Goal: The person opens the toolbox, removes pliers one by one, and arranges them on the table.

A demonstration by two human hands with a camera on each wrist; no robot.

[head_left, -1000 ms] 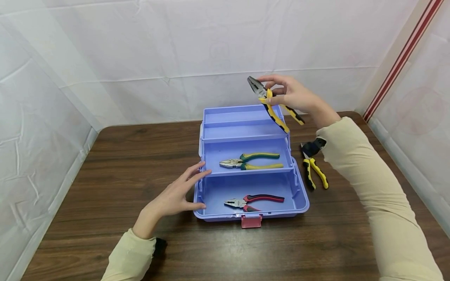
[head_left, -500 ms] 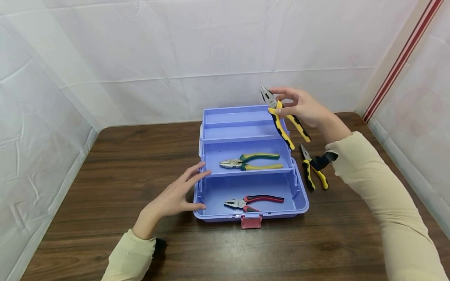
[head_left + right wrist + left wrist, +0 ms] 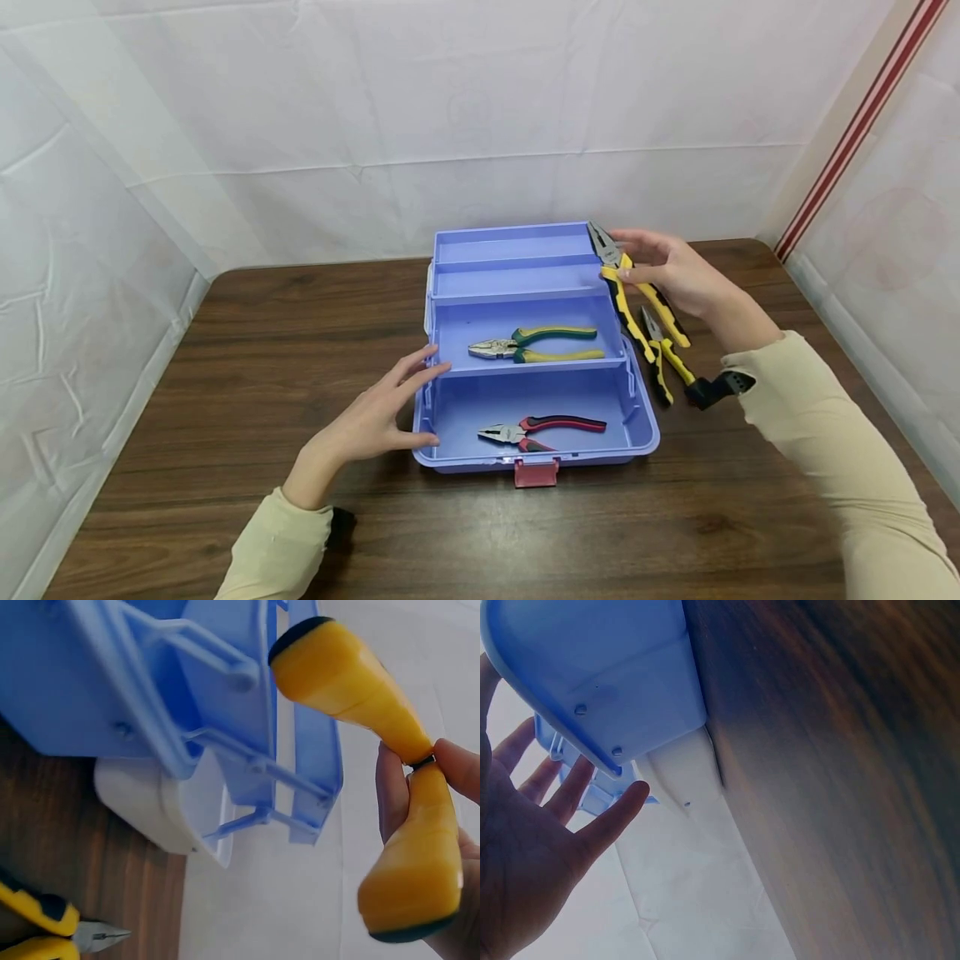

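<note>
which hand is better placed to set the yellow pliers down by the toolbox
Right: the right hand already holds the yellow pliers beside the toolbox; the left hand rests on its far side.

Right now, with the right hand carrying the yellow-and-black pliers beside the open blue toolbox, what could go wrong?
1. The right hand only pinches the yellow-and-black combination pliers near the pivot, so they might slip or swing.
2. They hang close above the yellow-handled needle-nose pliers on the brown wooden table and could knock them.
3. The handles pass near the blue plastic toolbox wall; a bump could shift it, though the left hand steadies it.
</note>
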